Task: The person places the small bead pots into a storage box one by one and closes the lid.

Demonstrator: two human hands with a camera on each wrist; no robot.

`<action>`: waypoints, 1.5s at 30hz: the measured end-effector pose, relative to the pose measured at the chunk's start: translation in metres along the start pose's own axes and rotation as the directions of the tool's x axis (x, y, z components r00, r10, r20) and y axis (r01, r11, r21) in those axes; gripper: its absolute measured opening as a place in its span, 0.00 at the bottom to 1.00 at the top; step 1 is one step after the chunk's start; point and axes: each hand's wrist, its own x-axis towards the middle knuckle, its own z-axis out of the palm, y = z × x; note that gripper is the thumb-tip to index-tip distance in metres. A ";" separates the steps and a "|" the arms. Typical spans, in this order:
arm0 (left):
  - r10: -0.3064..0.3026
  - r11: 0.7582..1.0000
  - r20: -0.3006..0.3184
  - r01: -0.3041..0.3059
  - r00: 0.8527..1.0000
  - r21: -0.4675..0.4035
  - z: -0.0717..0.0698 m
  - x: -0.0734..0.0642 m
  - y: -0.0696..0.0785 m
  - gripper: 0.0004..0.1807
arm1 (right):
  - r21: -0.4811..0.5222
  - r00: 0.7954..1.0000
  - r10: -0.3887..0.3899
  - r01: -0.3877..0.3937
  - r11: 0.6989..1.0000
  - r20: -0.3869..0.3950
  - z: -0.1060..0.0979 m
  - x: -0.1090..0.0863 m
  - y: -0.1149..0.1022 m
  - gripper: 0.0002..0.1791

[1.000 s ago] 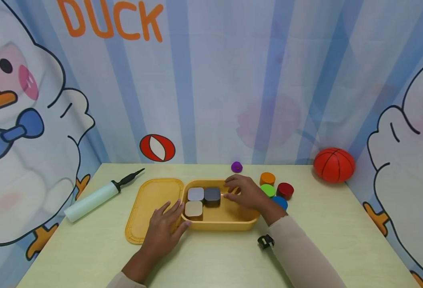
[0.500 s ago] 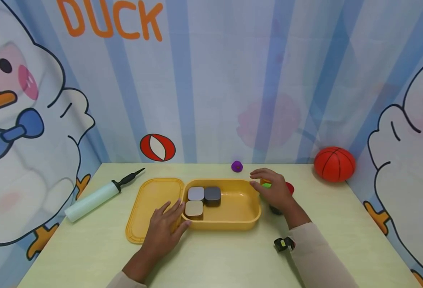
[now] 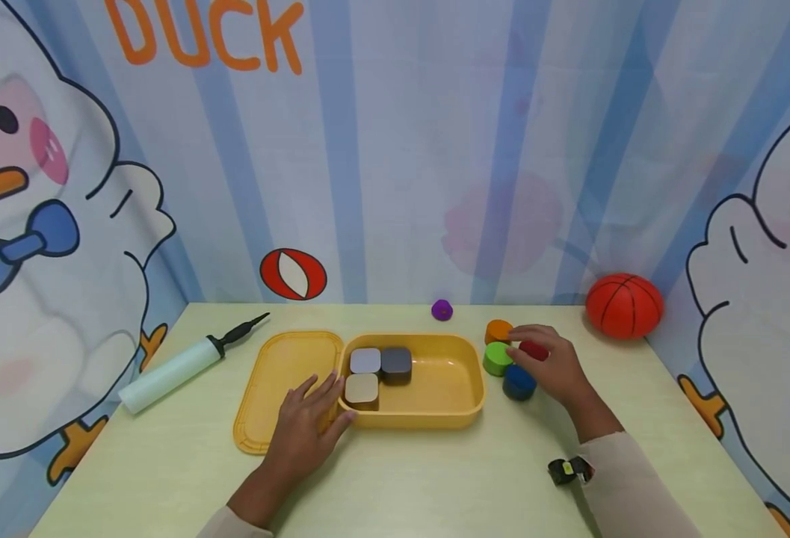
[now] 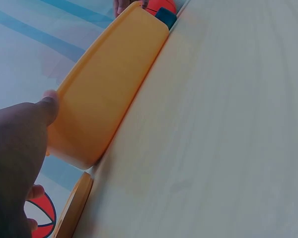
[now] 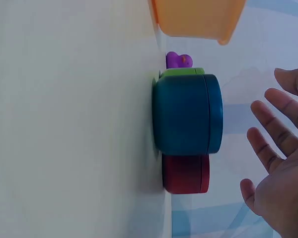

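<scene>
My left hand (image 3: 306, 430) rests with spread fingers at the left end of a yellow box (image 3: 411, 420), its thumb at the rim in the left wrist view. Inside the box sit a light grey block (image 3: 365, 361), a dark grey block (image 3: 396, 365) and a beige-topped block (image 3: 362, 390), grouped at the left. My right hand (image 3: 556, 364) hovers with loosely bent fingers above a dark red round tub (image 3: 533, 350), partly hiding it. Beside that hand stand a blue tub (image 3: 519, 382), a green one (image 3: 498, 359) and an orange one (image 3: 498, 332). The right wrist view shows nothing in its fingers.
A yellow lid (image 3: 287, 381) lies left of the box, partly under the left hand. Farther left is a pale green hand pump (image 3: 179, 370) with a black nozzle. A small purple toy (image 3: 442, 310) and a red ball (image 3: 625, 306) sit along the back edge by the curtain.
My right hand has left the inside of the box and moved right, over the round tubs. My left hand and the blocks have stayed in place.
</scene>
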 end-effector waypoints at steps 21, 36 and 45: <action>0.057 0.998 -0.047 -0.057 0.997 -0.006 0.002 -0.001 0.000 0.33 | 0.048 0.969 0.247 -0.248 0.968 0.016 -0.017 -0.014 0.052 0.26; 0.035 0.999 -0.041 -0.036 0.999 -0.016 0.000 -0.002 -0.003 0.33 | 0.081 0.947 0.317 -0.321 0.944 0.060 -0.011 -0.013 0.057 0.27; 0.030 0.999 -0.029 -0.031 0.999 -0.008 -0.001 0.000 -0.002 0.33 | 0.055 0.947 0.319 -0.321 0.946 0.041 -0.012 -0.015 0.057 0.27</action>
